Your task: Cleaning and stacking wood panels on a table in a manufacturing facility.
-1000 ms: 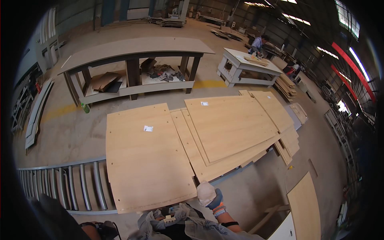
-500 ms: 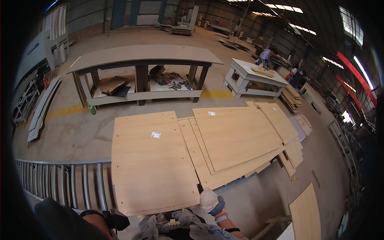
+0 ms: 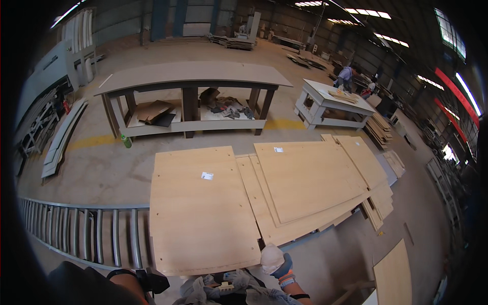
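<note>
My right hand (image 3: 286, 265), in a blue-grey glove, is closed on a bunched pale cloth (image 3: 272, 259) at the near right corner of a light wood panel (image 3: 201, 218). That panel has small holes along its edges and a white label (image 3: 207, 176). My left forearm (image 3: 127, 282) comes in at the lower left, beside a black device (image 3: 152, 281); the left hand itself does not show. To the right of the near panel, more wood panels (image 3: 310, 178) lie overlapped in a stack.
A roller conveyor (image 3: 96, 234) runs off to the left. Beyond stand a long grey workbench (image 3: 193, 73) with scraps on its lower shelf and a smaller white table (image 3: 333, 94), where a person (image 3: 345, 76) bends. Another board (image 3: 394, 274) stands at the lower right.
The whole view has shifted, so the panels and benches now sit slightly farther right and lower. My right hand still holds the cloth at the panel's corner.
</note>
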Tool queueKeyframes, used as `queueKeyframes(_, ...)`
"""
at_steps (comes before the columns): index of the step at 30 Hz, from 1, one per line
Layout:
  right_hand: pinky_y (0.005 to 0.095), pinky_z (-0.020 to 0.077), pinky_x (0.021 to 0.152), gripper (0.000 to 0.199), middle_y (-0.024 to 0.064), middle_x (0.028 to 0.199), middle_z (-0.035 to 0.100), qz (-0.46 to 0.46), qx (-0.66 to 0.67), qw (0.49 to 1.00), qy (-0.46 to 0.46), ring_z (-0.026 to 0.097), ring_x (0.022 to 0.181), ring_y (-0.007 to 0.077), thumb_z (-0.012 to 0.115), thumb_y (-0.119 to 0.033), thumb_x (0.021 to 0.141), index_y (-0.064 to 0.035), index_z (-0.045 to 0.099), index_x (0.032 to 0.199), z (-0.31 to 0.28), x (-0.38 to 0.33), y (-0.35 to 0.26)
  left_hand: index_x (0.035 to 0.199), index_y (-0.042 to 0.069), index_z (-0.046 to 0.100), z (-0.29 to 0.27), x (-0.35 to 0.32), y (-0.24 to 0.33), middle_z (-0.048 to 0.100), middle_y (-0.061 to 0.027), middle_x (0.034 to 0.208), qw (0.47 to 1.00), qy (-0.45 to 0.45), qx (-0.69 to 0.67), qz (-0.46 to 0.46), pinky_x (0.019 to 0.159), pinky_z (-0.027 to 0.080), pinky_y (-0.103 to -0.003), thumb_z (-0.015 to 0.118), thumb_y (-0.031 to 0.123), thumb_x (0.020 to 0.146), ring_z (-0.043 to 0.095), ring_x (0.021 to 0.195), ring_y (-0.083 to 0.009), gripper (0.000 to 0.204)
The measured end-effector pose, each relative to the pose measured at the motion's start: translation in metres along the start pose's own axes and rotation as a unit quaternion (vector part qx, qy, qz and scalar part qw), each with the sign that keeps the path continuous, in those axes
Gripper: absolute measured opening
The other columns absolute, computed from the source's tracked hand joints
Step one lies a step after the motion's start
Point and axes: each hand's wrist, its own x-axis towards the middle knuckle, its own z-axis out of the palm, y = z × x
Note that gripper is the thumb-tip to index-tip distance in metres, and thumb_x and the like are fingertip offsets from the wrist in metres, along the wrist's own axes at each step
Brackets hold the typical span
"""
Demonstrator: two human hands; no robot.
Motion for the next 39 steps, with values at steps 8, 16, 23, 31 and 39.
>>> queueKeyframes(8,0.0548,0.0392,0.099,0.068,0.0174,0.131,0.049,-0.039,0.025,0.998,-0.04,0.048,0.118,0.0371,0.037,-0.052,0.083,-0.0059,0.044,0.132,-0.023,0.019,-0.048,0.107,-0.007,0.058,0.122,-0.054,-0.059,0.061,-0.0213,0.093,0.969,-0.03,-0.229,-0.089,0.076,0.047,-0.039,0.059,0.007,0.073,0.059,0.086,-0.0329,0.036)
queueKeyframes(16,0.0359,0.0402,0.095,0.061,0.0126,0.127,0.05,-0.127,-0.29,0.931,0.181,0.049,0.113,0.0248,0.048,-0.046,0.088,-0.0025,0.044,0.131,0.006,0.068,0.0,0.139,-0.009,0.023,0.23,-0.368,-0.147,0.026,-0.0328,0.142,0.594,-0.523,0.027,-0.611,0.108,0.027,-0.039,0.057,0.067,0.073,0.026,0.134,-0.042,0.106)
queueKeyframes(23,0.0331,0.0384,0.096,0.064,0.0152,0.121,0.054,-0.106,-0.458,0.852,0.23,0.051,0.11,0.0238,0.05,-0.047,0.089,0.006,0.048,0.126,0.048,0.042,-0.006,0.099,-0.006,0.06,0.239,-0.555,-0.15,0.066,-0.0219,0.096,0.553,-0.334,-0.075,-0.76,0.082,0.047,-0.038,0.063,0.056,0.075,0.062,0.091,-0.0317,0.067)
queueKeyframes(31,0.0335,0.0424,0.089,0.064,0.0144,0.116,0.056,-0.039,-0.505,0.814,0.284,0.053,0.104,0.0221,0.049,-0.048,0.088,0.0051,0.048,0.124,-0.008,0.036,-0.016,0.099,-0.007,0.061,0.237,-0.585,-0.155,0.066,-0.0159,0.093,0.477,-0.355,-0.169,-0.786,0.078,0.046,-0.036,0.063,0.05,0.079,0.06,0.085,-0.0217,0.059)
queueKeyframes(39,0.0348,0.0453,0.086,0.044,0.0161,0.105,0.058,-0.026,-0.809,0.583,0.077,0.055,0.102,0.0242,0.048,-0.044,0.09,-0.0029,0.055,0.104,0.05,0.008,-0.026,0.096,0.001,0.064,0.191,-0.467,-0.138,0.066,-0.009,0.088,0.371,-0.563,-0.25,-0.695,0.065,0.044,-0.03,0.059,0.055,0.081,0.057,0.076,-0.0174,0.057)
